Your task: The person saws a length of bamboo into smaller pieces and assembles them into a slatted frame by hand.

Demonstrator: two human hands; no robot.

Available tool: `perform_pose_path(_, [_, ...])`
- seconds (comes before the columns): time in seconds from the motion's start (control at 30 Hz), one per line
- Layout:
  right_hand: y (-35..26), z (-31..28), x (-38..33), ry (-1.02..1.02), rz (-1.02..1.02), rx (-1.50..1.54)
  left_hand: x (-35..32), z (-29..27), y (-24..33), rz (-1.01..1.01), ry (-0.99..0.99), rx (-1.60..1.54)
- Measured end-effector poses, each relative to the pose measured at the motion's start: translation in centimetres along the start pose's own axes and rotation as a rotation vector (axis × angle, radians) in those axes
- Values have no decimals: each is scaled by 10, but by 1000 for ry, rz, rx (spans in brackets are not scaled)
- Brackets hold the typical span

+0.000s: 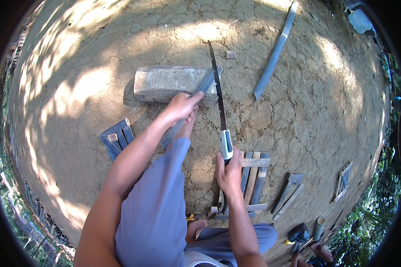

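My left hand (182,107) is closed around a long grey-blue slat (204,84), pressing it slantwise over a squared wooden block (165,84) on the ground. The slat's near end slopes down beside my bare left foot (186,130). In my right hand (229,171) is the pale and black handle of a handsaw (223,111). Its long dark blade points away from me and crosses the slat close to its far end, just past the block's right end. From this view I cannot tell how deep the teeth sit in the slat.
A longer grey-blue strip (278,51) and a small wood offcut (231,54) lie beyond. A slatted wooden frame (255,175) is beside my right wrist, dark pieces (116,137) left of my arm. A dark tool (287,191) lies right; another person's hands (317,248) show lower right.
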State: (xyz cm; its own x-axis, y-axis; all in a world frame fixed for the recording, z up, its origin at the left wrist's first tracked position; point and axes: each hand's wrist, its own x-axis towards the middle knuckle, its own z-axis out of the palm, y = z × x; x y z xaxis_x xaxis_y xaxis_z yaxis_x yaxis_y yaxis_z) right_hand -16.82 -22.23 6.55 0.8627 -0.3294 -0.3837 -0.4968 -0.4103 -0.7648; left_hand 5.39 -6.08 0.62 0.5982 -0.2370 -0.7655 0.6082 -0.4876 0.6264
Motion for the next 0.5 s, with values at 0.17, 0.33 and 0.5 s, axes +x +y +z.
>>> perform_pose_path(0.17, [-4,-3,9,-25,1,-49,-4,-3,2,21,76,213])
perform_pose_path(0.33, [-1,-4,11,-40,25,-52,-10,-14,3,8,218,462])
perform_pose_path(0.5, [1,-4,13,-48,33,-86,-29,-14,12,703,545,836])
